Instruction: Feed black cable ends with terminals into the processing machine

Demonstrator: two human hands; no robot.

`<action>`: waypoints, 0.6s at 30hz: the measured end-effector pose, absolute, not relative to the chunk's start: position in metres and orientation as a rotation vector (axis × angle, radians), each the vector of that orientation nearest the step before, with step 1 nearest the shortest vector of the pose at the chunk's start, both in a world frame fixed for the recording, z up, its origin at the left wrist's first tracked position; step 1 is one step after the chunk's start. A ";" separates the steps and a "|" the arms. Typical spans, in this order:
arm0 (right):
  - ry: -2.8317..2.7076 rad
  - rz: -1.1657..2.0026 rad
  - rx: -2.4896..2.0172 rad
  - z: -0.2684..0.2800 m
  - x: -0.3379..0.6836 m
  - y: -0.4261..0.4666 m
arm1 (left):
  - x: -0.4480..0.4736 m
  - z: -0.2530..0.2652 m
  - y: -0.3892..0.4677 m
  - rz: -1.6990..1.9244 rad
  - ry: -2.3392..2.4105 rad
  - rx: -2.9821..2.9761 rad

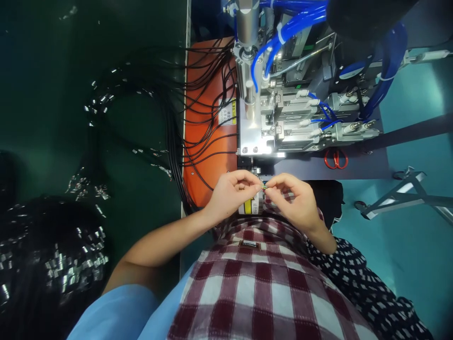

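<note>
My left hand and my right hand meet in front of the machine, thumb and forefinger of each pinched together. Between the fingertips shows a short bit of thin wires, green-yellow and dark. Each hand grips one side of it; the rest is hidden behind the fingers. Just beyond the hands is the near edge of the metal machine with its blue air hoses. Under my left hand lies a label with a yellow mark.
Black cables run across the orange plate to the machine. More cables with shiny metal ends are heaped on the dark green surface at left. Red-handled scissors lie on the grey table at right. A wheeled metal stand is beyond.
</note>
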State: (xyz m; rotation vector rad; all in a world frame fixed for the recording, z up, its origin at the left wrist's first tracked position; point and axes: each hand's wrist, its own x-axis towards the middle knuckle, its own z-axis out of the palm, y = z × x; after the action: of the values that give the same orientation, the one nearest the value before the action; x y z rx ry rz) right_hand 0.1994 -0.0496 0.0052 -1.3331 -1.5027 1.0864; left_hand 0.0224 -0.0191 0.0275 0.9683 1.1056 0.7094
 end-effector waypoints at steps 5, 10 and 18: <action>-1.398 1.151 -1.333 0.004 0.185 -0.054 | 0.023 0.028 -0.020 0.746 1.090 0.955; -1.190 1.259 -1.338 0.003 0.169 -0.056 | 0.024 0.026 -0.022 0.796 1.049 0.866; -1.306 1.104 -1.388 0.005 0.178 -0.056 | 0.023 0.027 -0.023 0.780 1.075 0.816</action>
State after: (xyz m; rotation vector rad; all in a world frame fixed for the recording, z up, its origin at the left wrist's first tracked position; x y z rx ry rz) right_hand 0.1784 -0.0564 0.0054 -1.3881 -1.3065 1.1044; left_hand 0.0230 -0.0228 0.0265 0.8156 1.0749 0.7804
